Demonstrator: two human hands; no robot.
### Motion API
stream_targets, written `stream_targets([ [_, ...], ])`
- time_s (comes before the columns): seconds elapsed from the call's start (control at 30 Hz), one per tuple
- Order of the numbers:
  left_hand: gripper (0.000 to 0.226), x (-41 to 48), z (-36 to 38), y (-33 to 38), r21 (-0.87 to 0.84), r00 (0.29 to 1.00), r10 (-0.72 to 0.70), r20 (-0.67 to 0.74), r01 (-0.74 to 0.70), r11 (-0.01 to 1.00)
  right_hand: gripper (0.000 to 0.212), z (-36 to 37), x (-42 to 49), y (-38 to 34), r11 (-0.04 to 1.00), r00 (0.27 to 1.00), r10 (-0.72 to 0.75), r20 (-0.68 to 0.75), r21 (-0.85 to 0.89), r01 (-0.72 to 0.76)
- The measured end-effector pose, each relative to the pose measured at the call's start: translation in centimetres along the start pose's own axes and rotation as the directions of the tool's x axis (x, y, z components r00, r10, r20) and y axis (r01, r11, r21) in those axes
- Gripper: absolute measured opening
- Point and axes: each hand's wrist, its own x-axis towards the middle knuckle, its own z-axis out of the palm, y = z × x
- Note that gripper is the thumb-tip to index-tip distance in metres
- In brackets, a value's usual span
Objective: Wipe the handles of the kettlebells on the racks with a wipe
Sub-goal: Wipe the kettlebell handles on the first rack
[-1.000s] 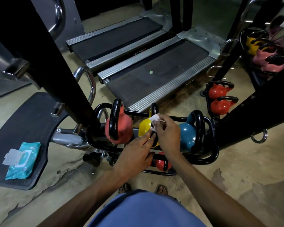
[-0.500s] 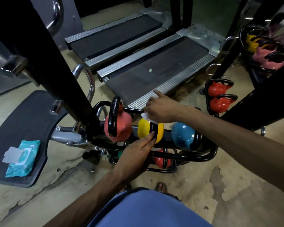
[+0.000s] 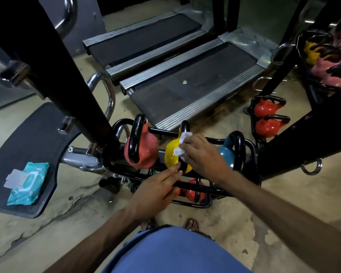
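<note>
Pressing a white wipe (image 3: 185, 136) onto the black handle (image 3: 184, 125) of the yellow kettlebell (image 3: 171, 154): that's the right hand (image 3: 203, 154). Right grip is closed over the wipe, fingers curled across the handle's mid section, with wipe showing at the fingertips on the left.

Left hand (image 3: 156, 191) comes in from below. Its grip is loose and holds nothing: fingers mostly straight, index tip touching the yellow kettlebell low down, by the handle's base.

The yellow kettlebell sits mid-row on the top tier of the near rack (image 3: 251, 152), between a coral kettlebell (image 3: 146, 152) on the left and a blue kettlebell (image 3: 226, 154) on the right. A red kettlebell (image 3: 193, 191) is on the lower tier, partly hidden by the rack bars.

A teal wipe pack (image 3: 27, 182), flap open, lies on a black rubber mat (image 3: 28, 134) at left, well apart from the rack. Two treadmills (image 3: 185, 91) are behind. A second rack (image 3: 252, 107) at right holds two more red kettlebells (image 3: 268, 109).
</note>
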Motion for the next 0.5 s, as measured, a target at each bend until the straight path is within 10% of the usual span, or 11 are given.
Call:
stream_targets([
  [0.17,0.073,3.2,-1.5,-0.5,-0.041,0.995,-0.082,-0.058,0.080,0.996,0.013,2.3,-0.5,-3.4,0.634,0.698,0.706,-0.118,0.543,-0.550],
  [0.3,0.092,6.8,-2.2,-1.2,0.006,0.989,-0.138,0.059,0.138,0.990,0.011,2.9,3.5,-1.8,0.278,0.437,0.898,0.041,0.716,-0.640],
  [0.5,0.100,8.7,-2.8,-2.3,0.123,0.989,-0.065,0.131,0.049,0.991,0.022,3.5,8.3,4.0,0.407,0.549,0.819,0.166,0.506,-0.760],
])
